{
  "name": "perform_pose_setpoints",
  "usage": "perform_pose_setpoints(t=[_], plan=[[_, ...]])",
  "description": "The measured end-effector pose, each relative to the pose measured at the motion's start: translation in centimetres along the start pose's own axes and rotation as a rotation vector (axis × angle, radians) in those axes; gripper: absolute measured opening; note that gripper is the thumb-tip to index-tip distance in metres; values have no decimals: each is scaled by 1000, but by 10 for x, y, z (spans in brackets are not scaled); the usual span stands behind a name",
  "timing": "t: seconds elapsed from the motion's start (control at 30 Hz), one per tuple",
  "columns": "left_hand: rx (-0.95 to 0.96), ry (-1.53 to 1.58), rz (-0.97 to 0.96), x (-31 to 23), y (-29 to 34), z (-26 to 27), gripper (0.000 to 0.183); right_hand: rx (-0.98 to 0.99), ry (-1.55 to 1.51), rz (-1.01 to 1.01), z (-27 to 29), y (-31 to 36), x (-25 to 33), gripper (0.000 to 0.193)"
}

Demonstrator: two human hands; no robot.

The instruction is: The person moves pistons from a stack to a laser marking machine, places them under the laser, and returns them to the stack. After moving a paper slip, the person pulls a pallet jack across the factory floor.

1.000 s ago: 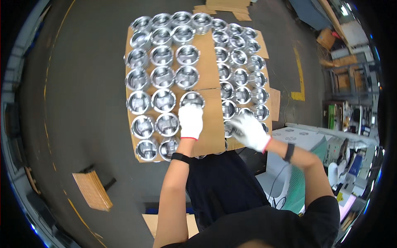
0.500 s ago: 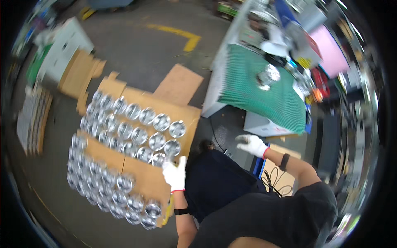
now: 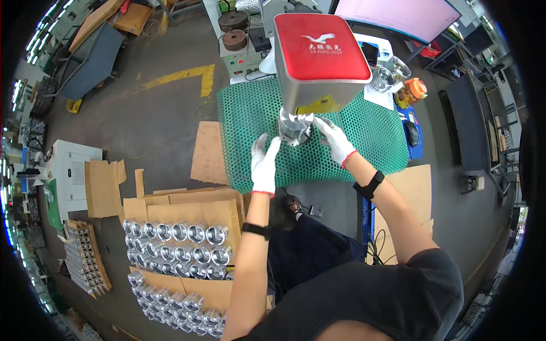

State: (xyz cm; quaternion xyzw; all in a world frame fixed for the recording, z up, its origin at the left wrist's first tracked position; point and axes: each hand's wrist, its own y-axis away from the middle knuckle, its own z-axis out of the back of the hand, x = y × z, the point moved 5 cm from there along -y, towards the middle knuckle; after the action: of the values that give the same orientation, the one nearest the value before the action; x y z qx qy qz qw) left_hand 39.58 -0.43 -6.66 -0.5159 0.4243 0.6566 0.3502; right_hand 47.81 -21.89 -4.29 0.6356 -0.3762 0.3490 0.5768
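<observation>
A shiny metal piston sits on the green mesh mat, beneath the red-topped grey machine head. My left hand, in a white glove with a red cuff, is just left of the piston. Its thumb and fingers are spread, with the thumb tip close to the piston. On the other side my right hand, gloved alike, has its fingers stretched toward the piston's right edge. Whether either hand touches it I cannot tell. The piston's top is partly hidden by the machine head.
Rows of similar pistons stand on cardboard at the lower left. Right of the machine head are metal cups, an orange-lidded jar and a black mouse. A monitor stands behind; a pedal lies on the floor.
The view has swung toward the mat and machine. My left hand has moved from the rows of pistons to the mat, and my right hand has come up beside the piston there.
</observation>
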Motion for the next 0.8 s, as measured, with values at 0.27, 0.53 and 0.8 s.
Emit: perform_pose_setpoints(t=[0.27,0.53,0.8], plan=[[173,566,58,52,-70,-79,58,68,26,-59,-2,-26,-15,25],[-52,674,57,5,-23,-81,78,227,2,52,4,-14,-1,36],[-191,1172,203,-51,61,-9,39,601,-42,-84,-53,65,50,23]])
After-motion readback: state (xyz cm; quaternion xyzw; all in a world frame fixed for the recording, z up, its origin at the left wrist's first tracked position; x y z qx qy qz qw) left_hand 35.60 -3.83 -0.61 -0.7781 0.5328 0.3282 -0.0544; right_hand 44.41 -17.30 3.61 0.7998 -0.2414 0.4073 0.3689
